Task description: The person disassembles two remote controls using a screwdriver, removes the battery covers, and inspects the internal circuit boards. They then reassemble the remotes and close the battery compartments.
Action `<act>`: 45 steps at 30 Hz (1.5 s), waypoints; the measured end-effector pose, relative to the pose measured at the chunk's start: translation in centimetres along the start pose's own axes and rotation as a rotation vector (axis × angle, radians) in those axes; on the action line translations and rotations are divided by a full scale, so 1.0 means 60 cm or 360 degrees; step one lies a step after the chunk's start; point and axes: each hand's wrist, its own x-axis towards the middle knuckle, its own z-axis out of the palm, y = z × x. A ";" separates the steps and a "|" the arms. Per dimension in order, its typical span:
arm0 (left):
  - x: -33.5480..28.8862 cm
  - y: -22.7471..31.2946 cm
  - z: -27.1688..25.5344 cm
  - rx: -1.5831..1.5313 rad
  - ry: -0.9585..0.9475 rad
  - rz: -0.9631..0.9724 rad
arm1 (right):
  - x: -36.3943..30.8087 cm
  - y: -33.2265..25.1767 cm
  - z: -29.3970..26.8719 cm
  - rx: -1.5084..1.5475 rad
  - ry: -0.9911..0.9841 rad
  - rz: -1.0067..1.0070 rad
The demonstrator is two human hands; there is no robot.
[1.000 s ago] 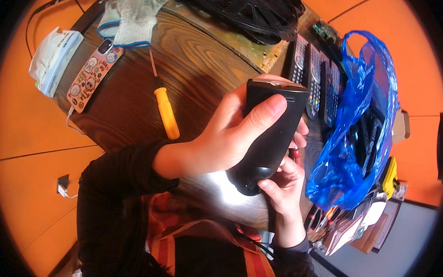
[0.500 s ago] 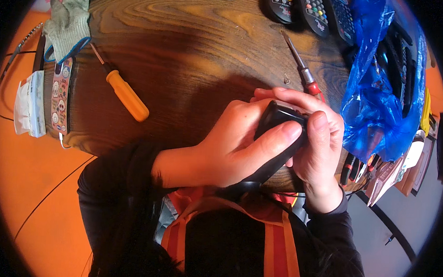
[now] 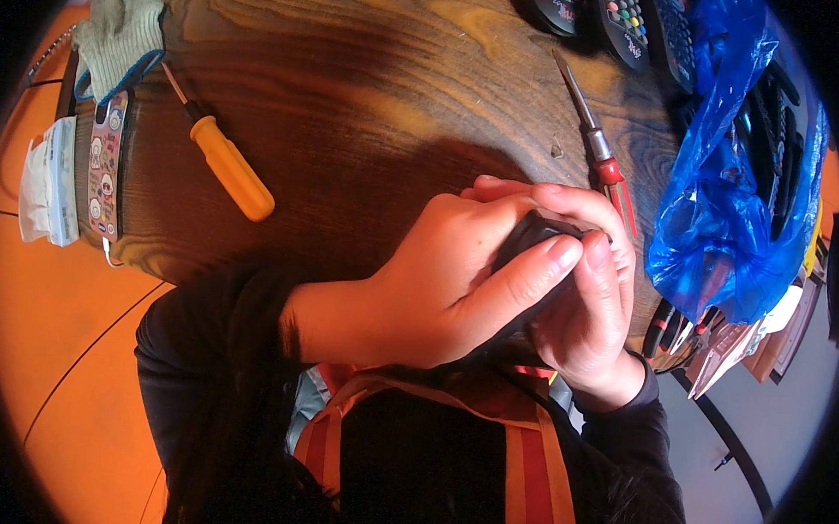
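Note:
Close to the table's front edge, both my hands are wrapped round a black remote control (image 3: 537,233), which is tilted and mostly hidden by my fingers. My left hand (image 3: 447,272) grips it from the left, its thumb lying along the upper face. From the right, my right hand (image 3: 588,328) closes about the far end, and the two thumb tips meet over it. Just beyond my right fingers lies a screwdriver with a red handle (image 3: 609,173). A small bit (image 3: 557,149) that I cannot make out sits beside its shaft.
A screwdriver with an orange handle (image 3: 233,170) lies left. Knit gloves (image 3: 122,34), a patterned phone (image 3: 107,163) and a white packet (image 3: 51,184) line the left edge. Several remote controls (image 3: 622,29) lie far right, near a blue plastic bag (image 3: 712,217). Pliers (image 3: 659,328) are below the bag.
The remote control has tipped and sunk deeper between my hands, so less of it shows. My thumbs have come together over it. The view has shifted slightly.

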 end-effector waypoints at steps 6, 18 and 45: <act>0.003 -0.001 0.003 0.0021 0.0016 0.0047 | -0.001 0.007 0.003 0.0024 0.0056 -0.0061; 0.012 0.008 0.002 -0.0443 0.0044 -0.0499 | 0.009 0.000 -0.008 -0.0512 0.0135 -0.0268; 0.008 0.041 -0.019 0.0788 -0.0402 -0.0383 | 0.028 -0.054 -0.060 -0.0179 0.0105 0.0141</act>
